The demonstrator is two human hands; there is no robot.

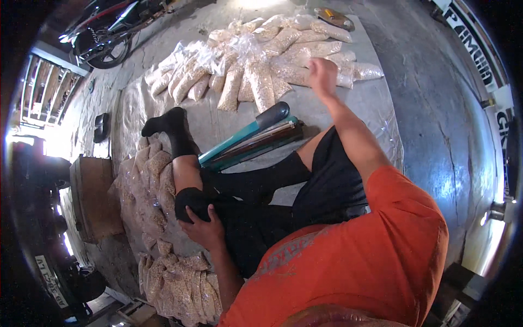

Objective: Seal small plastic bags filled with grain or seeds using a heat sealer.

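Note:
I sit on a plastic sheet point(376, 103) spread over the floor, one leg in a black sock stretched out. My right hand point(322, 76) is raised, fingers apart, just above the near edge of a heap of clear bags filled with pale grain point(261, 82); it holds nothing. My left hand point(204, 229) rests on my knee, fingers spread over the black cloth. A long teal bag sealer point(253, 136) with a black handle lies between my legs and the heap.
More filled bags point(152, 191) lie stacked at my left side and near my left elbow point(180, 283). A wooden box point(95, 196) stands further left. A motorbike wheel point(106, 49) is at the far left, a flat metal tool point(333, 18) beyond the heap.

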